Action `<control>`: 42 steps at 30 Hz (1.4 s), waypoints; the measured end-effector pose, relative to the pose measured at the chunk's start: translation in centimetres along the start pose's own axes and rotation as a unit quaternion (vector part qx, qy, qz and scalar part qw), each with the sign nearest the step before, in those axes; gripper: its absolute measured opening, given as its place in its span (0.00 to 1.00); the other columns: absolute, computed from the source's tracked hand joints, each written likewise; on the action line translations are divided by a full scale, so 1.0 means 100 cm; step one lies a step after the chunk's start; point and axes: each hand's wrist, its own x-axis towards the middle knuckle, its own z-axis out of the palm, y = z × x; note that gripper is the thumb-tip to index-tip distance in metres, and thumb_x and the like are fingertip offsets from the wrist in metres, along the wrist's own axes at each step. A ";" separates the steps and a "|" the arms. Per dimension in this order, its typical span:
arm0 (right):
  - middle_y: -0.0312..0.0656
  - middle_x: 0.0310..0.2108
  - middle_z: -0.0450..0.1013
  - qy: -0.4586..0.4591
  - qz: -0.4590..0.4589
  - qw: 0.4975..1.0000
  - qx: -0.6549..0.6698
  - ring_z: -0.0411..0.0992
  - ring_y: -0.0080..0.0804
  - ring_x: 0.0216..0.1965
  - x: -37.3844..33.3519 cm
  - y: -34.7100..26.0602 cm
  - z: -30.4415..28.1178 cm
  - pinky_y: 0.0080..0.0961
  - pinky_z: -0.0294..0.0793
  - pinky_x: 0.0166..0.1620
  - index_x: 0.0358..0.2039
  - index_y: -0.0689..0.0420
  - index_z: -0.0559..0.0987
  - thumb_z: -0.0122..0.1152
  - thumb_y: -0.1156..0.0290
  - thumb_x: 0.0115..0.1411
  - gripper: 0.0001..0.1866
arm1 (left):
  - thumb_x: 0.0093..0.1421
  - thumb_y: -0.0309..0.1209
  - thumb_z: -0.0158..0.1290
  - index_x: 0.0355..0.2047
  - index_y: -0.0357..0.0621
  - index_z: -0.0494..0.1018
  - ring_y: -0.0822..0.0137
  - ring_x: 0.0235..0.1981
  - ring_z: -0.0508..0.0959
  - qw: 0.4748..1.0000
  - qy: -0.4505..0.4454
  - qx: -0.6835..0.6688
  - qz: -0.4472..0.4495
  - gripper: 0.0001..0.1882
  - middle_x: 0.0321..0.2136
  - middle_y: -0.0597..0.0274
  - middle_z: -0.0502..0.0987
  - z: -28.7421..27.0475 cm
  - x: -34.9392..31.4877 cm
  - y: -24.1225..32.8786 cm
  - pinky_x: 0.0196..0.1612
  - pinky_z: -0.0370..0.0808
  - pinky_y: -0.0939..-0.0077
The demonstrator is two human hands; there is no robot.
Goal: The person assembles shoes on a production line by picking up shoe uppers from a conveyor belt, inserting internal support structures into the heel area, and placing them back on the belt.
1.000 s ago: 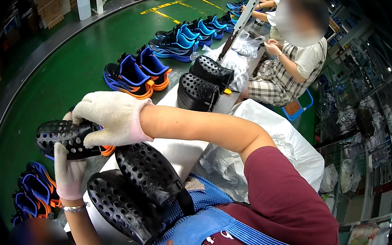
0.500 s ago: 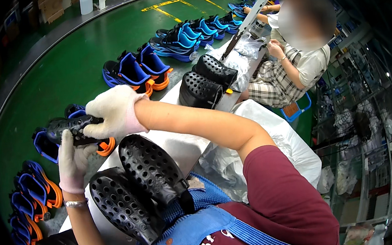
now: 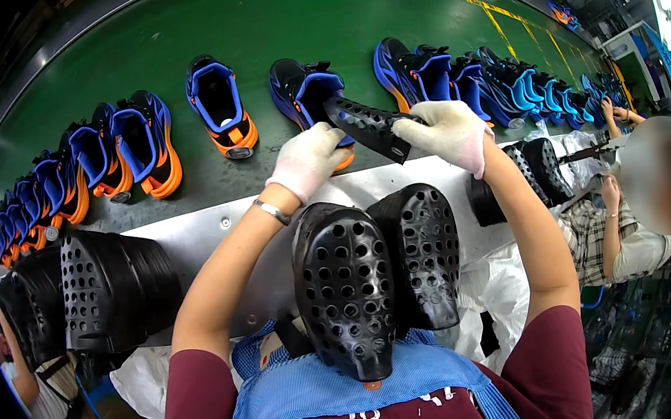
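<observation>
My right hand (image 3: 451, 134) wears a white glove and pinches the near end of a black perforated plastic shoe insert (image 3: 370, 125). The insert slants, its far end at the collar of a blue, black and orange sneaker (image 3: 317, 87). My gloved left hand (image 3: 307, 159) is closed around the heel of that sneaker, covering most of it; its fingertips are close to the insert. In front of my apron stand two stacks of similar nested black inserts, the left stack (image 3: 345, 279) larger in view than the right stack (image 3: 427, 249).
A single sneaker (image 3: 218, 111) stands left of my hands, with a long row of sneakers (image 3: 141, 140) beyond it. More inserts (image 3: 112, 284) sit on the metal ledge (image 3: 233, 250). At right, a co-worker (image 3: 642, 249) sits near other inserts (image 3: 541, 165) and clear plastic bags.
My view has swung round, bringing both hands to the middle. My hands have moved apart: the left is now at the sneaker's heel, while the right keeps the insert, now tilted at the collar.
</observation>
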 end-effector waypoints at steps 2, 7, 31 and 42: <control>0.53 0.23 0.76 -0.029 -0.009 0.998 -0.056 0.75 0.42 0.27 0.017 -0.006 -0.002 0.32 0.74 0.37 0.29 0.65 0.81 0.52 0.45 0.57 0.30 | 0.58 0.39 0.55 0.40 0.47 0.77 0.51 0.39 0.79 0.999 0.037 -0.025 -0.002 0.13 0.36 0.52 0.77 0.004 0.000 0.003 0.41 0.77 0.57; 0.59 0.27 0.76 -0.056 -0.042 0.984 -0.164 0.77 0.51 0.33 0.056 -0.030 -0.007 0.37 0.75 0.40 0.31 0.66 0.81 0.49 0.45 0.55 0.31 | 0.58 0.40 0.56 0.38 0.47 0.78 0.51 0.38 0.79 0.997 0.067 -0.039 0.008 0.12 0.37 0.52 0.78 0.011 0.001 -0.002 0.41 0.77 0.57; 0.44 0.46 0.79 -0.051 -0.089 0.976 -0.191 0.79 0.37 0.44 0.185 -0.043 0.111 0.30 0.79 0.48 0.40 0.51 0.84 0.68 0.64 0.47 0.17 | 0.53 0.49 0.58 0.48 0.45 0.75 0.54 0.36 0.81 0.959 -0.250 0.042 -0.127 0.28 0.32 0.45 0.80 -0.003 0.047 -0.002 0.42 0.76 0.61; 0.52 0.38 0.79 -0.078 -0.129 0.977 -0.153 0.78 0.49 0.41 0.129 -0.048 0.076 0.38 0.77 0.45 0.39 0.59 0.82 0.54 0.59 0.53 0.19 | 0.53 0.46 0.57 0.23 0.36 0.73 0.59 0.18 0.81 0.972 -0.225 0.013 -0.068 0.22 0.19 0.50 0.78 0.003 0.034 -0.030 0.27 0.79 0.69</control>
